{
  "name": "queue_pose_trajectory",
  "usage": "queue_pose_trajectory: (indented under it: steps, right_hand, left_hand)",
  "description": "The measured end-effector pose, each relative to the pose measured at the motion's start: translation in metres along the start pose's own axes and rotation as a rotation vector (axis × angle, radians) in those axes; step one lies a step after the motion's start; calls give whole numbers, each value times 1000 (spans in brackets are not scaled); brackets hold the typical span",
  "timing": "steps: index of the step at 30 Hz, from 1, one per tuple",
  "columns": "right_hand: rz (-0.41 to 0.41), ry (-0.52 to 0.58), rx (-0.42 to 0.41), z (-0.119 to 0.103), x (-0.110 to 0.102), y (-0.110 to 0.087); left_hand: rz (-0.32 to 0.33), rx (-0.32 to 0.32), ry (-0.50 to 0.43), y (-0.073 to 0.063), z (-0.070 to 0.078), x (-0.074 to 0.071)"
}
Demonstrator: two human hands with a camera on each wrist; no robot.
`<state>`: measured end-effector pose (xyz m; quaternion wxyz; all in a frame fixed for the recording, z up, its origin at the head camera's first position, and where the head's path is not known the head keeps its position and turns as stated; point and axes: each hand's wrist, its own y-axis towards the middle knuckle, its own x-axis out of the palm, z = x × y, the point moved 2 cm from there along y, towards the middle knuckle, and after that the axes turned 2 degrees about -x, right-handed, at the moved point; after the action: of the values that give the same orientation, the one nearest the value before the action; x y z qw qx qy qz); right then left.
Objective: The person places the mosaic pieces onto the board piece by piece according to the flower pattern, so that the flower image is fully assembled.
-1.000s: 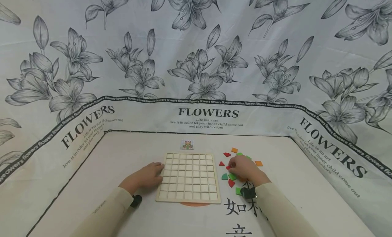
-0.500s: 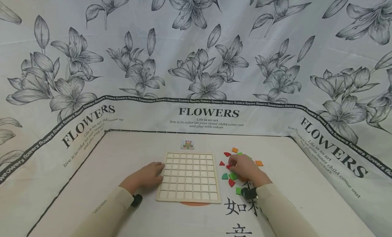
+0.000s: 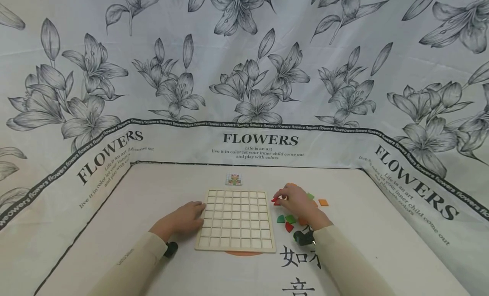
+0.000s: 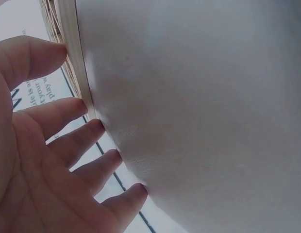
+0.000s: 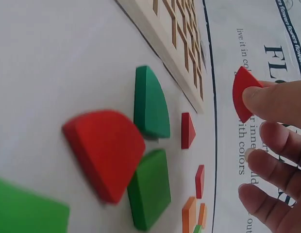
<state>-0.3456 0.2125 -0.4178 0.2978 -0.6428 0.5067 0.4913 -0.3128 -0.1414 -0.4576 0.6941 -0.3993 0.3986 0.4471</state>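
the left hand (image 4: 48, 160) was positioned at the wooden board (image 4: 70, 29), palm facing the camera, digits spread and slightly bent. the thumb (image 4: 39, 56) met the board's pale side edge; the index fingertip was seated at the same edge, near the board's end. the remaining three fingertips extended in a row past that end. a white surface (image 4: 199, 116) adjoined the board's outer side. beyond the board hung printed cloth (image 4: 19, 24) with partly legible lettering and a dark line (image 4: 145, 221).

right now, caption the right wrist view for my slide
Right hand pinches a red wedge, with coloured pieces and a wooden grid board lying nearby.
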Motion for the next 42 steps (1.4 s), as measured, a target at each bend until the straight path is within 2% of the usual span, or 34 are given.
queue_pose_trajectory:
  steps: [3, 6, 14, 23, 30, 36, 42]
  right_hand:
    - [12, 19, -18, -5, 4, 4]
    - [5, 62, 8, -10, 9, 8]
    - [31, 288, 62, -23, 20, 14]
    - [50, 487, 119, -24, 33, 25]
    - [2, 539, 112, -26, 38, 35]
    - [-13, 549, 126, -34, 39, 45]
    - [-60, 606, 160, -37, 47, 50]
  left_hand:
    - [1, 7, -1, -1, 0, -1]
    - [1, 16, -3, -2, 1, -2]
    - [6, 16, 14, -2, 1, -1]
    - [10, 5, 16, -2, 1, -2]
    - [8, 9, 14, -1, 0, -2]
    - [5, 10, -3, 0, -1, -4]
    - [-4, -5, -6, 0, -3, -1]
